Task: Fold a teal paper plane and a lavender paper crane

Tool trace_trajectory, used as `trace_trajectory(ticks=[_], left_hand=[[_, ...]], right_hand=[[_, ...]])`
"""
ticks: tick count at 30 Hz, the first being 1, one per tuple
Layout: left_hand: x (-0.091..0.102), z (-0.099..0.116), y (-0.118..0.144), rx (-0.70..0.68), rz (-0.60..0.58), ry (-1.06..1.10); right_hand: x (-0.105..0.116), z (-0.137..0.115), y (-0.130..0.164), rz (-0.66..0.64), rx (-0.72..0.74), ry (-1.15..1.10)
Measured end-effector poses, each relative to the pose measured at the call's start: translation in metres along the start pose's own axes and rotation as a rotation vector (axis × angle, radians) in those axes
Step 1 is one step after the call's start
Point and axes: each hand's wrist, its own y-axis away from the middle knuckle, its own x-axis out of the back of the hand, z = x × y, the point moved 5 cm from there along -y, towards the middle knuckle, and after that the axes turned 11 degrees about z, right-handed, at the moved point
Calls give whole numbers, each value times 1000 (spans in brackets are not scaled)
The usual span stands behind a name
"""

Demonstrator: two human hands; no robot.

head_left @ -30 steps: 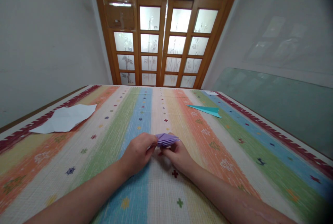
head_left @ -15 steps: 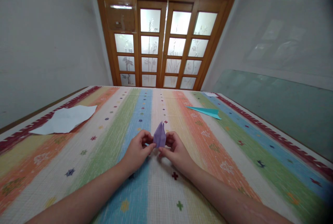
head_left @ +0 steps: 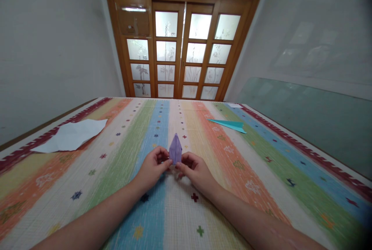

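Observation:
A small purple piece of folded paper [head_left: 175, 150] stands upright between my hands, its narrow point facing up. At its lower left edge, my left hand [head_left: 157, 163] pinches it between thumb and fingers. My right hand [head_left: 193, 166] grips the lower right corner in the same way, thumb in front. The fingertips behind the paper are partly hidden.
On the striped tablecloth [head_left: 116, 188], a crumpled white sheet [head_left: 71, 136] lies to the left. A turquoise paper plane [head_left: 229, 125] rests to the right, farther back. Wooden doors with frosted panes [head_left: 166, 51] stand beyond the table.
The folded paper has shifted slightly left and now shows a smoother face with a single closed tip, where two tips showed before. My right fingers have moved slightly lower.

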Motion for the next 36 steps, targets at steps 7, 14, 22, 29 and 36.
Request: trace_trajectory(ticks=[7, 14, 22, 29, 36], left_hand=[[0, -1, 0, -34, 1, -17], [-2, 1, 3, -7, 55, 5], [0, -3, 5, -34, 108, -5], [0, -2, 3, 16, 88, 37], [1, 0, 3, 5, 59, 7]], right_hand=[[-1, -2, -1, 5, -11, 41], [2, 4, -4, 76, -135, -140], [-1, 3, -3, 67, -146, -248], [0, 2, -3, 58, -151, -231], [-3, 1, 0, 67, -117, -170]])
